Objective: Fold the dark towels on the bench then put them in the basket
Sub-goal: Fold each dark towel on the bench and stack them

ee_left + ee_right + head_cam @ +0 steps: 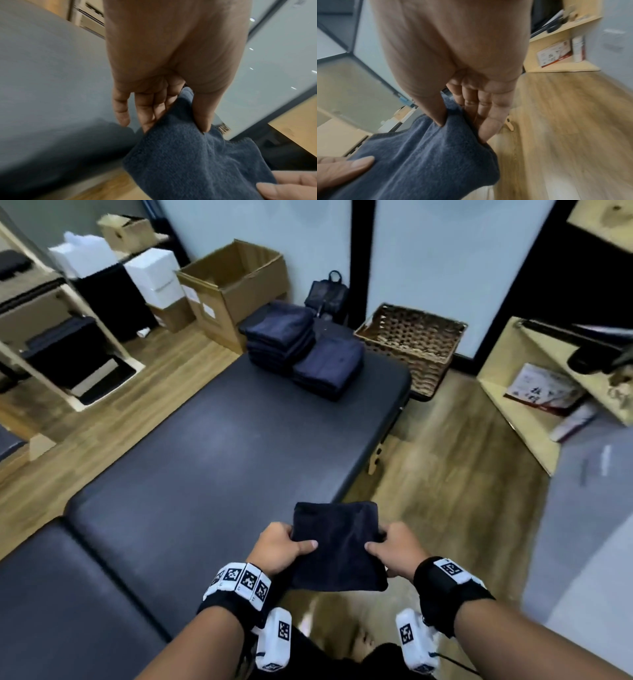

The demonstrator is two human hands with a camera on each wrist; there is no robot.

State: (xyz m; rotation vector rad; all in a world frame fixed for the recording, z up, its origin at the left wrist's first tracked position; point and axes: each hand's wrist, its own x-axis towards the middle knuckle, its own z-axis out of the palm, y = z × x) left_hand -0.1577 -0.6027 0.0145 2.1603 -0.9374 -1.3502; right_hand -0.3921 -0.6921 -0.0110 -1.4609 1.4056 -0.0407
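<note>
Both hands pinch one folded dark towel (337,546), thumbs on top, fingers beneath: left hand (277,549) at its 9 o'clock edge, right hand (397,551) at 3 o'clock. The towel is held in the air off the bench's (205,457) near right edge. Two stacks of folded towels (301,350) lie at 12 o'clock on the bench; the basket (411,344) stands at 1 o'clock, well apart.

Risk: the limp layers could slip and unfold if either pinch loosens in carrying.

Basket interior hard to make out; fingers under the towel hidden in the head view.

The folded towel (337,546) hides the fingers of both hands beneath it in the head view. The shelves at left (51,337) are motion-blurred. The wrist views cut off the towel's lower edge.
</note>
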